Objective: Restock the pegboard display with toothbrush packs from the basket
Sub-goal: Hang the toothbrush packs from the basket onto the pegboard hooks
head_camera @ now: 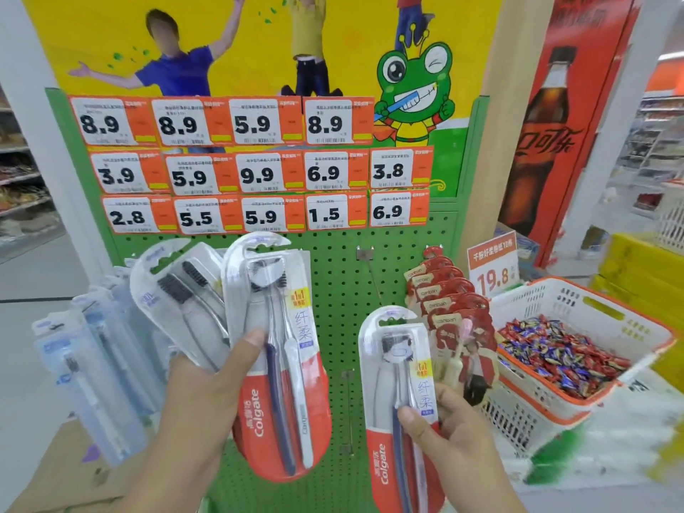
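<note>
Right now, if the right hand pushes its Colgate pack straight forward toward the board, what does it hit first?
Probably the bare peg hook on the green pegboard, above the pack in the right hand. The red card packs hang just right. Depth is unclear.

Both the left hand (pixel 207 386) and the right hand (pixel 444 431) are bare, with short plain nails, no rings, and forearms uncovered by any sleeve.

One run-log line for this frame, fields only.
left hand: holds Colgate pack | right hand: holds second Colgate pack | bare peg: unfilled | stage: hanging pending
</note>
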